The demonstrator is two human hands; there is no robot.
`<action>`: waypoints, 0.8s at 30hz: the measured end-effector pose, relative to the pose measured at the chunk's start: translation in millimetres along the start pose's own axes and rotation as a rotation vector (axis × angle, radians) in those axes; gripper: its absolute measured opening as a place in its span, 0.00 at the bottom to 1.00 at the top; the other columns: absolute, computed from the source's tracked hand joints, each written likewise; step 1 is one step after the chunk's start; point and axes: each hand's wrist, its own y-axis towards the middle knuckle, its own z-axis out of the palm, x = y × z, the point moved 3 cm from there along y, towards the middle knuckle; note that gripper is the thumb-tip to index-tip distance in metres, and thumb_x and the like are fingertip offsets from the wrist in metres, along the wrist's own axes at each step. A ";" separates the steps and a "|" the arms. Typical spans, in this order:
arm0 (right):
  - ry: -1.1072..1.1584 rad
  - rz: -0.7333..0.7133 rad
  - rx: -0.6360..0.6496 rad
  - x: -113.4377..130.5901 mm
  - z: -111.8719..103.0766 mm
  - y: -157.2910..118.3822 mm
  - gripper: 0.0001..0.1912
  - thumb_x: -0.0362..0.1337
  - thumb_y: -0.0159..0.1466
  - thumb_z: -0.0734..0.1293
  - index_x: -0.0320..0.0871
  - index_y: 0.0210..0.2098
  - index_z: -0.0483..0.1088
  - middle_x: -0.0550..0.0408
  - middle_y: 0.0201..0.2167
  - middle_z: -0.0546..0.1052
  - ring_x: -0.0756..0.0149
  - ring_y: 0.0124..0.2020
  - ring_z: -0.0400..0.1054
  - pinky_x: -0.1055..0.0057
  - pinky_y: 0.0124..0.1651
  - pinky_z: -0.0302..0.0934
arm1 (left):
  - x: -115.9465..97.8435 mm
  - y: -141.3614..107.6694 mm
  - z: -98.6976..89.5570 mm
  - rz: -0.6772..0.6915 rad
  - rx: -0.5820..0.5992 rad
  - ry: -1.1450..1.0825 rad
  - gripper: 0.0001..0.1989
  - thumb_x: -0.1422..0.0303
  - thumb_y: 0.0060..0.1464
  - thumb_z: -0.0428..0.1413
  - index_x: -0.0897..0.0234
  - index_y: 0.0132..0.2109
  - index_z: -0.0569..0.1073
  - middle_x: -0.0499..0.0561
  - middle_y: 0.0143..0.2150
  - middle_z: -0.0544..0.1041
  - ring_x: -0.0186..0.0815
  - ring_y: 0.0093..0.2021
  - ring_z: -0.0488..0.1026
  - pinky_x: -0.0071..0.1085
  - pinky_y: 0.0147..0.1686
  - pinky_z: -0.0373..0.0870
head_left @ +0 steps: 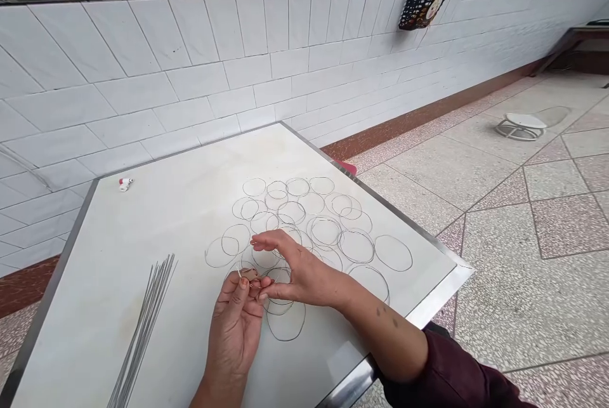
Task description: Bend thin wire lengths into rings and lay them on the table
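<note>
In the head view my left hand (236,325) is closed, thumb pressed against the fingertips, with the thin end of a wire (239,272) showing between them. How the rest of that wire runs is hard to make out. My right hand (302,271) reaches in from the right, its fingers stretched out and apart from the thumb in a C shape. Its thumb tip lies close to the left fingertips. Under and beyond both hands, several thin wire rings (356,247) lie flat and overlapping. A bundle of straight wires (145,332) rests to the left of my left hand.
The white table (181,205) has a metal edge and stands by a tiled wall (190,84). A small red and white item (125,184) sits near its far left corner. A dark basket (422,9) hangs below the window bars. A low stool (522,125) stands on the floor.
</note>
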 end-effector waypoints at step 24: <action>-0.177 -0.026 -0.195 -18.9 13.8 -3.8 0.49 0.47 0.49 0.80 0.50 0.63 0.53 0.44 0.54 0.69 0.54 0.53 0.68 0.53 0.55 0.67 | 5.8 -3.4 4.4 0.039 -0.061 0.079 0.09 0.68 0.44 0.70 0.62 0.29 0.76 0.47 0.32 0.77 0.35 0.37 0.78 0.32 0.43 0.76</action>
